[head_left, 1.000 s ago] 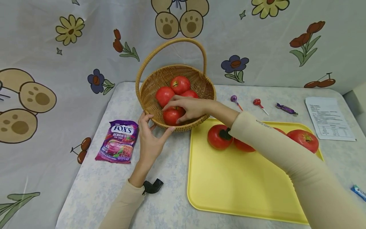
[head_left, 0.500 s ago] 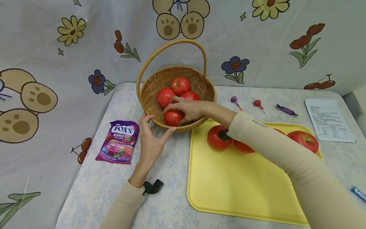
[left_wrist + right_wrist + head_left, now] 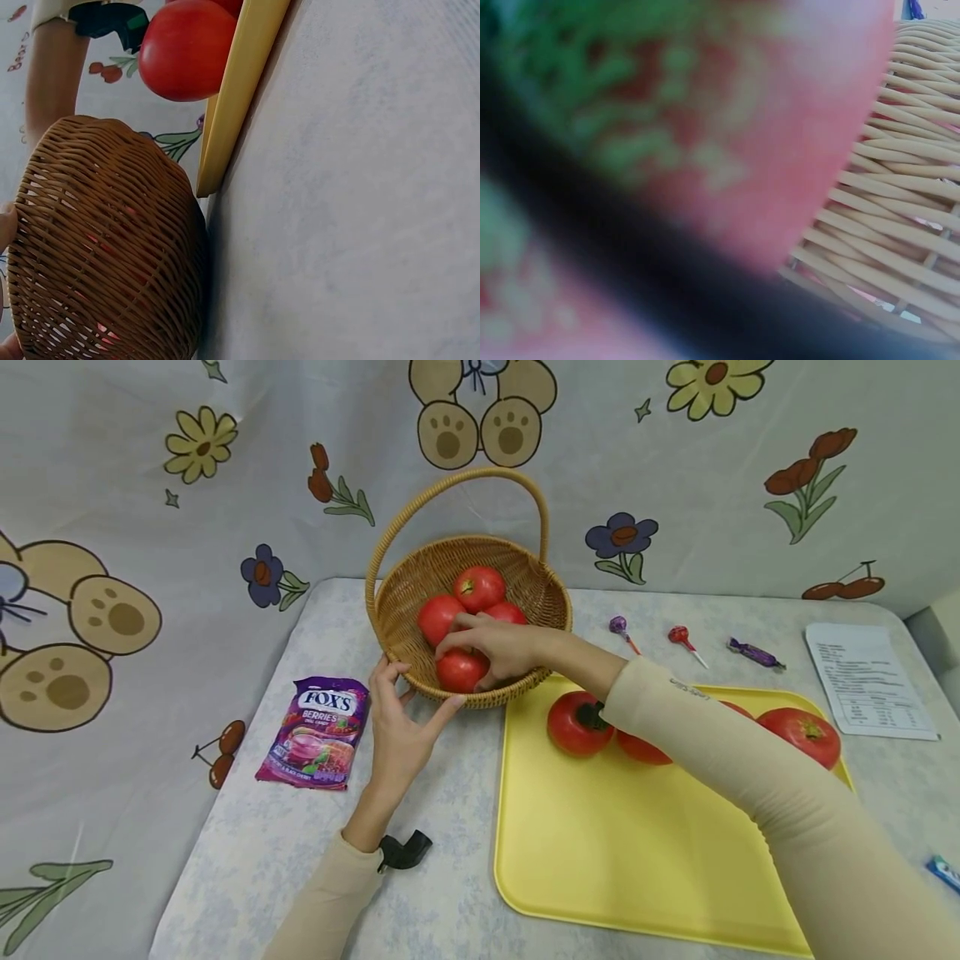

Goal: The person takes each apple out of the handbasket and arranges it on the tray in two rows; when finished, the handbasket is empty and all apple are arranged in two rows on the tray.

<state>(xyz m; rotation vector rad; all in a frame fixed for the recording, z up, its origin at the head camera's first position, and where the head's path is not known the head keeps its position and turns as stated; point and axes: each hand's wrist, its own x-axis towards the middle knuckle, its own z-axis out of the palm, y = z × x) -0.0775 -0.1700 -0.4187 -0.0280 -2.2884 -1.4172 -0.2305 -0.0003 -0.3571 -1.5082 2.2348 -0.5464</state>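
A wicker basket (image 3: 551, 589) with a tall handle stands at the back of the table, its opening leaning forward. Several red apples (image 3: 480, 588) lie in it. My left hand (image 3: 401, 747) holds the basket's front left rim, thumb along the front and fingers at the side; its fingertips show at the edge of the left wrist view. Reaching over the front right rim, my right hand (image 3: 506, 647) grips the front apple (image 3: 459, 670), fingers over its far side and thumb on the near right. An apple's blurred red and green skin (image 3: 802, 127) fills much of the right wrist view.
A yellow tray (image 3: 615, 852) with several apples (image 3: 579, 724) lies right of the basket, partly under my right sleeve. Two lollipops (image 3: 679, 635), a purple-wrapped candy (image 3: 754, 654) and a printed sheet (image 3: 870, 677) lie behind it. A candy bag (image 3: 318, 732) lies to the left.
The scene sits slightly lower and further right in the head view. Both hands keep their hold on the basket and the front apple.
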